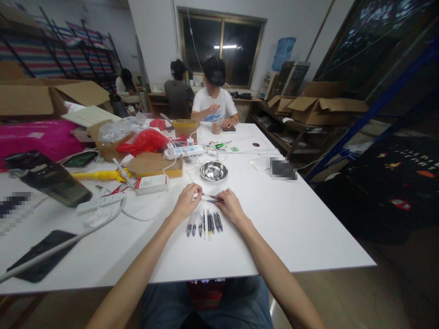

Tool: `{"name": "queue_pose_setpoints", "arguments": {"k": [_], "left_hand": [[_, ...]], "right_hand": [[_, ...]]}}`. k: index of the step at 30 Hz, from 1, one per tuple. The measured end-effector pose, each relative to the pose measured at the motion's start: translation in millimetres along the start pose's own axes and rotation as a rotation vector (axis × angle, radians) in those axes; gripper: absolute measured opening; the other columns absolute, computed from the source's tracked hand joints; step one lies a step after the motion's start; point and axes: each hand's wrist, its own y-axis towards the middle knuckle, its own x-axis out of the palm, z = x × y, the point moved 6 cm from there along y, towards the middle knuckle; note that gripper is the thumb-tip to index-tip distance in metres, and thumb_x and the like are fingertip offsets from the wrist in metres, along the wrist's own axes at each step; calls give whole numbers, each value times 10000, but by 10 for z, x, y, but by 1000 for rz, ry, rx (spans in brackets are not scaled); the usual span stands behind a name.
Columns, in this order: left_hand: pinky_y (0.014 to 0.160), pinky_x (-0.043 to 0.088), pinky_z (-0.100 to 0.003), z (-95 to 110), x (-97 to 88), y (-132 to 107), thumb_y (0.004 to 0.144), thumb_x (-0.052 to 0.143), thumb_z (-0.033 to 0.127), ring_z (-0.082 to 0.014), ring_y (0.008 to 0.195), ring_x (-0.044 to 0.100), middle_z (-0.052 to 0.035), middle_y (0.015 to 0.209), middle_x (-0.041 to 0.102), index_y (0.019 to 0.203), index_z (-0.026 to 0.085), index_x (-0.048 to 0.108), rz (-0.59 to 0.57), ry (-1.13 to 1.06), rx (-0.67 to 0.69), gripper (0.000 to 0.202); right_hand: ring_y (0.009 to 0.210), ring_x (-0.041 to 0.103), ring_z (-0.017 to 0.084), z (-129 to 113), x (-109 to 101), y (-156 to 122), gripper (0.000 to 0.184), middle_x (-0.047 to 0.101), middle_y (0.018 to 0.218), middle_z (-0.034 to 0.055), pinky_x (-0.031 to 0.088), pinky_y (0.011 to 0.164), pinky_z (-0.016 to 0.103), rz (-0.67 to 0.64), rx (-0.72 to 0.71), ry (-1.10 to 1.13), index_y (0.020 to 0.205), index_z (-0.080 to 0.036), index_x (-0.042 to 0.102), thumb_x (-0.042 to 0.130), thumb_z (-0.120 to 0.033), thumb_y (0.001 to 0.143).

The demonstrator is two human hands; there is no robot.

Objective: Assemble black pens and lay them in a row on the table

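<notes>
My left hand point(187, 199) is closed, its thumb and fingers pinched on one end of a slim pen point(208, 197). At the other end my right hand point(231, 205) grips it, fingers bent together. The pen lies roughly level between the two hands, just above the white table point(295, 233); its ends are hidden by my fingers. Nearer to me, several pen parts lie in a row: clear barrels with black tips point(194, 227), thin black refills with yellow ends point(209, 224) and dark grips or caps point(216, 222). Beyond my hands stands a shiny steel bowl point(214, 178) with small dark pieces in it.
To the left are a dark water bottle point(51, 178), a white cable point(103, 221), a small box point(151, 184) and a cardboard tray point(154, 167). Power strips point(185, 151) and a red bag point(147, 140) lie farther back. Across the table sits a person point(216, 98).
</notes>
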Motion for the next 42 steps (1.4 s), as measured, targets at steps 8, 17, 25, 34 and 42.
{"name": "queue_pose_setpoints", "arguments": {"k": [8,17,25,34,42], "left_hand": [[946,380,-363,-19,90,-70,984,474,295,-219,1090,532,-70,1146,616,1117,207,610,-42,92,138,210],[822,374,-363,-81,108,-62,1016,413,289,-224,921,537,-59,908,673,952,201,629,-48,149,120,242],[770,362,-360,-123,75,-94,960,375,138,-232,849,551,-52,803,643,836,217,562,-50,256,57,238],[748,365,-352,-282,203,-111,811,412,43,-219,756,581,-38,721,627,770,227,555,-109,286,-10,237],[715,366,-346,-175,150,-84,757,424,17,-227,733,565,-38,652,566,693,225,511,-94,280,12,235]], "right_hand": [[896,525,233,-17,-149,7,135,683,895,70,411,843,368,177,25,124,948,-199,744,613,-174,927],[872,592,210,-70,-72,64,229,690,924,68,444,818,328,223,143,278,980,-199,712,504,-294,996],[821,602,193,-125,67,174,218,695,860,52,432,786,298,131,98,274,896,-185,692,502,-241,987],[890,555,232,-214,-1,100,161,668,877,58,432,815,354,198,1,259,963,-216,694,536,-244,971],[821,533,227,-215,104,123,281,673,827,63,395,779,352,29,14,73,937,-201,687,446,-312,1029]]}}
